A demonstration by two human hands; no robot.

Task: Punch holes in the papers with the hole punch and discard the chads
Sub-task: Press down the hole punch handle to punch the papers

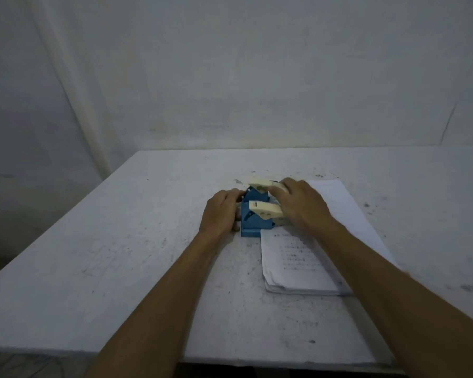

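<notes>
Punching step appears to be in hand: blue plastic two-hole punch with cream lever handles [258,212] is sitting mid-counter [120,241], levers raised. Left hand [221,212] is bracing the punch's left side, fingers loosely curved against it. Right hand [302,204] is resting palm-down over the lever tips, not gripping. Printed white paper stack [306,266] is lying just right, edge apparently in the slot. Next move likely calls for firm downward press.
</notes>
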